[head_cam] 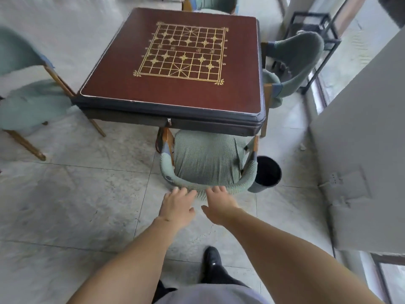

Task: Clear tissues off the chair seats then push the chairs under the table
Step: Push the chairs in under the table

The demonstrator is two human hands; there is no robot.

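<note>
Nothing in the room carries a brand or a readable word; the only marking is the gold board grid [182,51] printed across the middle of the dark red tabletop [109,62], with small characters along its centre band too blurred to make out. Just beside the near right corner of the table stands a round black bin [268,171] on the floor tiles [76,205], touching or almost touching the near chair's right arm; its inside looks dark and I cannot tell whether anything lies in it. The near chair [207,159], covered in green knit, sits at the table's near edge with the front of its seat already under the tabletop, and the visible part of the seat shows only the cover. The person's left hand [177,205] lies with fingers straight and spread against the curved backrest, left of its middle. The right hand [220,205] is just beside it, also flat and spread, fingertips on the backrest rim, thumb out to the side; neither hand curls round anything. A second green chair [293,62] stands at the right edge of the table, partly tucked in. A third chair [28,102] stands off the left edge, pulled well out and blurred. A fourth chair [210,4] shows at the far edge. A black shoe [211,261] is planted on the tiles below the arms.
</note>
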